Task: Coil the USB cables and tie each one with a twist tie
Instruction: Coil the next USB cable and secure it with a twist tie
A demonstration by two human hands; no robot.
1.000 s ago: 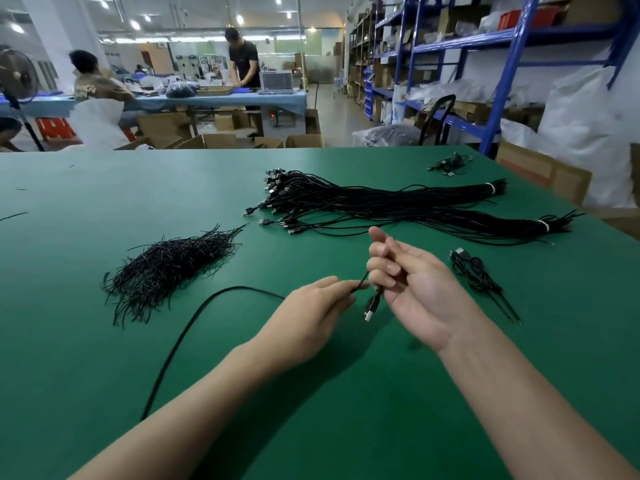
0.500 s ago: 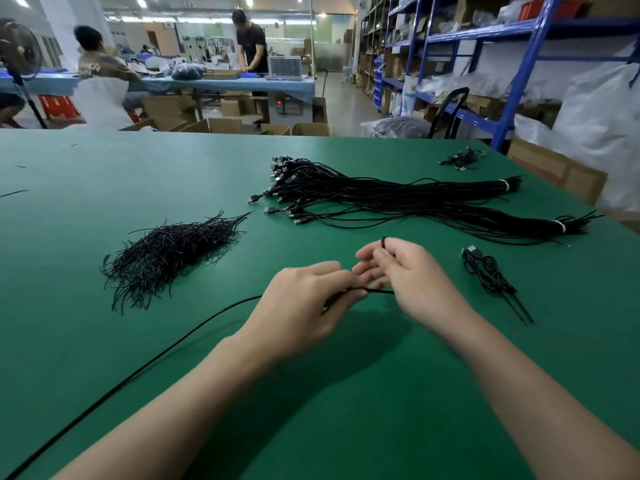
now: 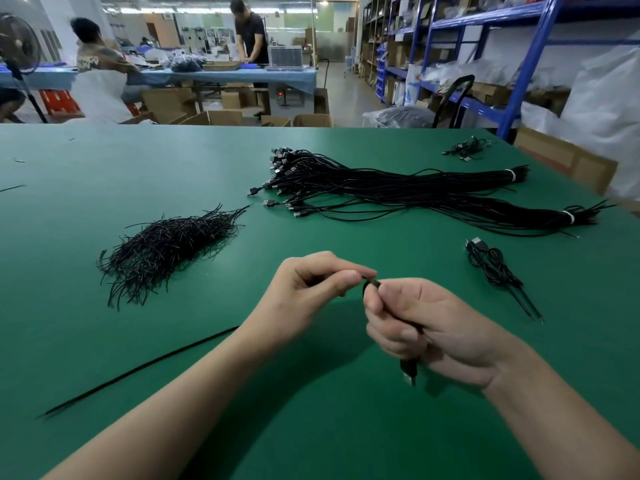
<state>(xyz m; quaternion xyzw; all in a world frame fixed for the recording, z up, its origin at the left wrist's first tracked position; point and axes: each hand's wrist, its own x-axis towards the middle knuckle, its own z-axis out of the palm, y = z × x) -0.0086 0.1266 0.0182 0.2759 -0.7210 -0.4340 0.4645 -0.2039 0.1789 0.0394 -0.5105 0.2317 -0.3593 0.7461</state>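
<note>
Pinching a black USB cable (image 3: pixel 138 371) between thumb and fingertips, the left hand (image 3: pixel 311 289) meets the right hand (image 3: pixel 433 330) just above the green worktop (image 3: pixel 104 168). The right hand is curled round the same cable, with a short bend of it showing between the two hands. The cable's plug (image 3: pixel 408 370) hangs out below the right palm. Its free length runs from under the left wrist across the worktop toward the near left edge, where it lies almost straight. To the left, well apart from the hands, sits a loose pile of black twist ties (image 3: pixel 169 247). Beyond the hands lie two long bundles of uncoiled cables (image 3: pixel 398 192), each bound with a white band near its right end and with the plugs fanned out at the left. One coiled cable (image 3: pixel 491 265) rests on the worktop to the right of the right hand, its two ends pointing toward the near edge. A small heap of cables (image 3: pixel 467 148) lies near the far right corner.
</note>
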